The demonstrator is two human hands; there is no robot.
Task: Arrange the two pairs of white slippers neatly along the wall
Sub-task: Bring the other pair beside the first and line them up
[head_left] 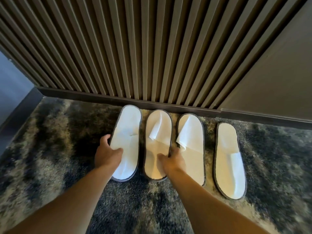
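Four white slippers lie in a row on the mottled dark carpet [50, 132], toes toward the baseboard [101, 96] of a ribbed slatted wall [135, 48]. The first slipper [130, 125], farthest left, has its toe at the baseboard; the second slipper [157, 132] and third slipper [192, 132] sit just beside it and each other, and the fourth slipper [226, 149] lies apart to the right and further back from the wall.

The left hand [106, 154] is closed over the outer edge of the first slipper, thumb on top of the sole and fingers curled around the dark piping. The right hand [172, 161] pinches the right edge of the second slipper near its middle, fingers at the rim between it and the third.

These look like thin disposable slippers: light, soft and floppy, with flat soles and loose fabric uppers that are folded or creased on the two middle ones. They should slide easily over the carpet pile but may bend or twist if pushed from one end. The piped edge at mid-length seems the firmest place to hold, keeping the sole flat while nudging.

No containers are in view.
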